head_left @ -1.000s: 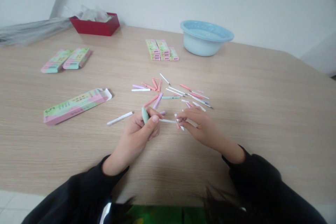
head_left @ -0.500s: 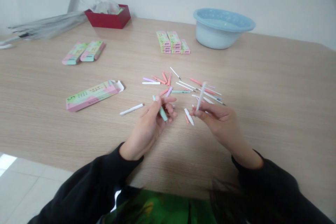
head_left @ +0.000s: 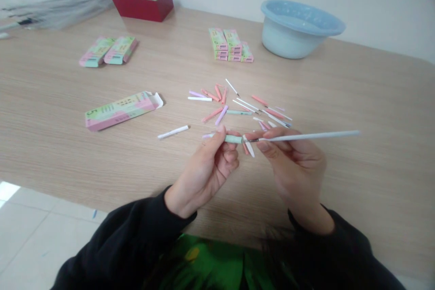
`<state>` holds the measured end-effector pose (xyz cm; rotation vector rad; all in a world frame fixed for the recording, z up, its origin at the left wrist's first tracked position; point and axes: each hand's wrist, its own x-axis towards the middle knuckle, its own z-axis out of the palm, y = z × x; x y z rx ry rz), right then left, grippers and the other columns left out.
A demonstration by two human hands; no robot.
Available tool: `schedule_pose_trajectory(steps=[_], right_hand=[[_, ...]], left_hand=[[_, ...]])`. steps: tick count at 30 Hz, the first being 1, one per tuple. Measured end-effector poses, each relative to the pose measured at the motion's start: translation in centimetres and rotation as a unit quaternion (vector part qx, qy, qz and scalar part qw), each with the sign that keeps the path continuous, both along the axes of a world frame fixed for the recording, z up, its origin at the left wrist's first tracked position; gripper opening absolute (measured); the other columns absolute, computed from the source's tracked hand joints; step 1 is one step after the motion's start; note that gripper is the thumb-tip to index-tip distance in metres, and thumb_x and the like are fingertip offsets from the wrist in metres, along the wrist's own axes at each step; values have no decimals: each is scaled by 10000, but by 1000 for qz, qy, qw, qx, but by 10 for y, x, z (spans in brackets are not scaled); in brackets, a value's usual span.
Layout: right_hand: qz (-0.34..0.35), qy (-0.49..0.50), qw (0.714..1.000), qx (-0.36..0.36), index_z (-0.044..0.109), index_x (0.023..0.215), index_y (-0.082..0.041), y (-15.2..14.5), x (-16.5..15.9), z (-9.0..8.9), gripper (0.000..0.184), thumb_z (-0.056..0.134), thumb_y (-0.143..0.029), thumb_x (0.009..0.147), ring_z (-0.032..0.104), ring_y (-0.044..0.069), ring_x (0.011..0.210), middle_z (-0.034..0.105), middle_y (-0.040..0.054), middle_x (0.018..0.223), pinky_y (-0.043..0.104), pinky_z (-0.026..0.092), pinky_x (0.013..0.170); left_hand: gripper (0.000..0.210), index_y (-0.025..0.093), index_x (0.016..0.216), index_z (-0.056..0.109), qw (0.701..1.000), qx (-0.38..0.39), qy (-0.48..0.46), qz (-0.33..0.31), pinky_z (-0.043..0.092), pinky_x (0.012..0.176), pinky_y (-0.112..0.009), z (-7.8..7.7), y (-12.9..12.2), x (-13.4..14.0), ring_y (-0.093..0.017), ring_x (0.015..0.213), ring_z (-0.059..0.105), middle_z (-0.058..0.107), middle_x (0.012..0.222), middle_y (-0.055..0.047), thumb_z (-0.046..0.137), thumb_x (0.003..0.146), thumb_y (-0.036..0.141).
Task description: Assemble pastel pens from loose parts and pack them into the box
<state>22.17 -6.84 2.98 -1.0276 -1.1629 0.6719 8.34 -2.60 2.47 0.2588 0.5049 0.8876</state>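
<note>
A mint-green pen barrel [head_left: 234, 139] is pinched between the thumb and fingers of my left hand [head_left: 204, 167]. My right hand [head_left: 295, 158] grips a long white pen refill [head_left: 322, 135] near its dark tip. That tip points left at the barrel's end; whether it is inside cannot be made out. Beneath the meeting point lies a white pointed pen piece [head_left: 250, 147]. Beyond my hands are loose coral pen parts [head_left: 211, 95], a purple pen part [head_left: 221, 115], a second mint-green barrel [head_left: 239, 112] and several thin white refills [head_left: 245, 105].
A white pen piece [head_left: 173, 132] lies left of my hands, near an open pastel carton [head_left: 122, 111]. Two flat cartons [head_left: 120, 50] and a stack of small boxes [head_left: 224, 45] sit farther back. Behind stand a red box [head_left: 142, 7], a blue basin [head_left: 292, 38] and a folded umbrella [head_left: 74, 9].
My right hand has turned the refill from upright to level and brought its tip to the green barrel. My left hand has turned the barrel level, facing right.
</note>
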Motion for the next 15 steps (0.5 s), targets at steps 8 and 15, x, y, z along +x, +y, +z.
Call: schedule_pose_trajectory(steps=[8,15], right_hand=[[-13,-4,999,-30,743,930,-261,0,10,-2,115,762,-176,856,762,193,861,806,-16,887,371,577,889],[-13,-28,999,-32,749,916,-255,-1,13,5,124,750,-143,860,750,171,880,804,-23,896,337,561,918]], left_hand=[[251,55,906,728,999,15,-5,-37,514,519,-92,-6,-2,-1,-19,484,573,664,649,-12,561,1003,217],[245,44,997,743,998,7,-6,-57,530,552,-85,-3,-3,-1,-19,515,611,682,666,-18,573,1003,221]])
